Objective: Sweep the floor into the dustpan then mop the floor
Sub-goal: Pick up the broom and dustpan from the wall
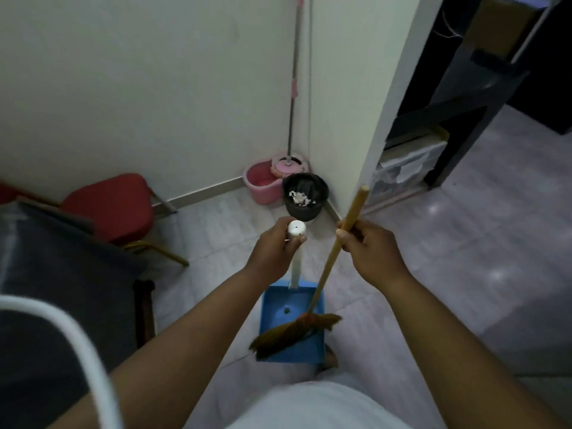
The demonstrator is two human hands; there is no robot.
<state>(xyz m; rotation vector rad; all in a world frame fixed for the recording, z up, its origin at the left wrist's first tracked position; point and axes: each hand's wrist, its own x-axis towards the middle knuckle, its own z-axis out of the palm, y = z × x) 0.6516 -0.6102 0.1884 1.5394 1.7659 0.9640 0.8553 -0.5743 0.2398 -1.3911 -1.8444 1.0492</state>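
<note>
Wood broom (328, 264) in R hand (370, 247), dustpan (275, 305) pole L hand (275, 247), bristles (291, 332) prob. inside

Counted: one broom (294, 332), one blue dustpan (278, 308), one mop (291, 119), one pink bucket (260, 184), one black bin (305, 209), one red chair (114, 205). Two hands: left hand (275, 246), right hand (368, 252).

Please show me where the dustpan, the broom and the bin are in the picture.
dustpan (275, 305), head view, on the bare blue tray.
broom (328, 274), head view, on the wooden stick above the bristles.
bin (301, 212), head view, on its black front wall.
</note>
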